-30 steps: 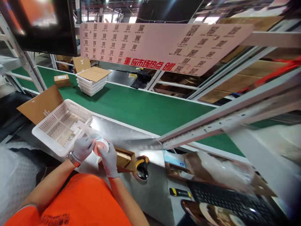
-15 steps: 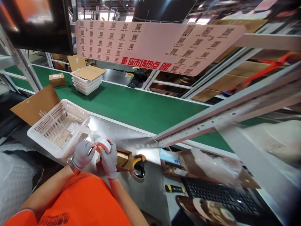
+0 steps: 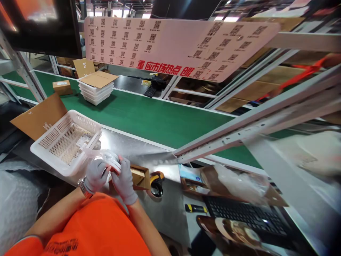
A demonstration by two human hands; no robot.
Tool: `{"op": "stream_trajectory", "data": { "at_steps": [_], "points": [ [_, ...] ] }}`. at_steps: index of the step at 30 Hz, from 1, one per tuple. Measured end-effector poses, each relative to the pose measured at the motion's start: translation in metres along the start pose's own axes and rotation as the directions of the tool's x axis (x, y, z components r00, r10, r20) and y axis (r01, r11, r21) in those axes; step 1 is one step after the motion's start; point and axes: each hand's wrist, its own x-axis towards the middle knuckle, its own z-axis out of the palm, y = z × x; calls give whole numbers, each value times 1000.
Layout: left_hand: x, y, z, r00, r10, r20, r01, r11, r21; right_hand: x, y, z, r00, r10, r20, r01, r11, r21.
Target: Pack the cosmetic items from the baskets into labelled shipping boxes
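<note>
Both hands wear grey gloves with the fingertips bare. Between them is a round, red-and-white item (image 3: pixel 114 162), partly covered in clear bubble wrap (image 3: pixel 99 154). My left hand (image 3: pixel 96 175) pinches its near left side, thumb and forefinger closed. My right hand (image 3: pixel 124 180) grips the right side of the same item, with fingers over its edge. The wrap trails left to the rim of a white perforated basket (image 3: pixel 54 164), where a small labelled packet (image 3: pixel 84 140) lies. Just right of my right hand stands an open cardboard box (image 3: pixel 141 176).
A black-and-yellow scanner (image 3: pixel 156 185) sits beside the box. Beyond the metal bench runs a green conveyor (image 3: pixel 149 117) carrying stacked white baskets (image 3: pixel 96 95) and a small carton (image 3: pixel 62 87). At right are a yellow-black cutter (image 3: pixel 196 208), a keyboard (image 3: pixel 247 220) and a slanting metal post (image 3: pixel 223 140).
The item has tilted in my hands, showing more of its edge and less of its red face. My right hand has turned over it slightly. The view has shifted a little.
</note>
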Motion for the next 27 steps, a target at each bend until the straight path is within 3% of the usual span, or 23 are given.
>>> {"op": "stream_trajectory", "data": {
  "at_steps": [7, 10, 13, 17, 21, 27],
  "points": [
    [5, 9, -6, 997, -56, -48, 51, 994, -93, 5, -11, -20, 988, 135, 78, -148, 970, 190],
    [10, 13, -11, 998, -46, -46, 43, 997, -71, 6, -9, -34, 979, 99, 178, -138, 965, 223],
    [12, 17, -11, 991, -131, -35, 126, 985, -120, 5, -9, -50, 949, 40, 312, -115, 967, 227],
    [11, 23, -8, 981, -186, 60, 193, 966, -169, 1, -13, -58, 902, 111, 418, -246, 927, 284],
    [13, 24, -11, 975, -212, 66, 222, 949, -223, -2, -17, -53, 915, 296, 276, -386, 840, 381],
    [26, 15, -18, 935, -353, 40, 347, 883, -317, 4, -29, -70, 906, 413, 93, -417, 834, 361]
  ]
}}
